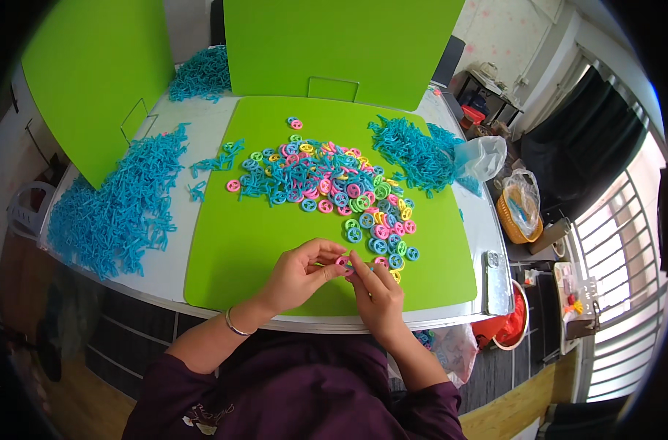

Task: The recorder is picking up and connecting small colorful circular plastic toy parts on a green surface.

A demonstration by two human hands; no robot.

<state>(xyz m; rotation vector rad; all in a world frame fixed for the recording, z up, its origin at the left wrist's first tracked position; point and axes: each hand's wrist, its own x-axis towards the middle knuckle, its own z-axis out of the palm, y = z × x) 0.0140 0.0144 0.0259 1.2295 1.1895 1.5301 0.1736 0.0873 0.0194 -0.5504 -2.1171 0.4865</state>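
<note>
Near the front of the green mat (231, 271) my two hands meet. A small pink plastic wheel (342, 260) is pinched between the thumb and fingers of my left hand (299, 277). My right hand (378, 295) is closed right against that wheel, its fingertips around a small blue piece (350, 268) that is mostly hidden. Just beyond my hands lies a loose heap of pink, blue, green and yellow plastic wheels (325, 206), mixed with teal plastic sticks (337, 167). Several of these wheels spread toward my right hand.
Big piles of teal sticks lie at the left (114, 213), and at the right (414, 154) beside a clear plastic bag (482, 158). Green upright boards (341, 51) stand behind. A phone (497, 282) rests at the right table edge, with a red-lined bin (511, 315) below.
</note>
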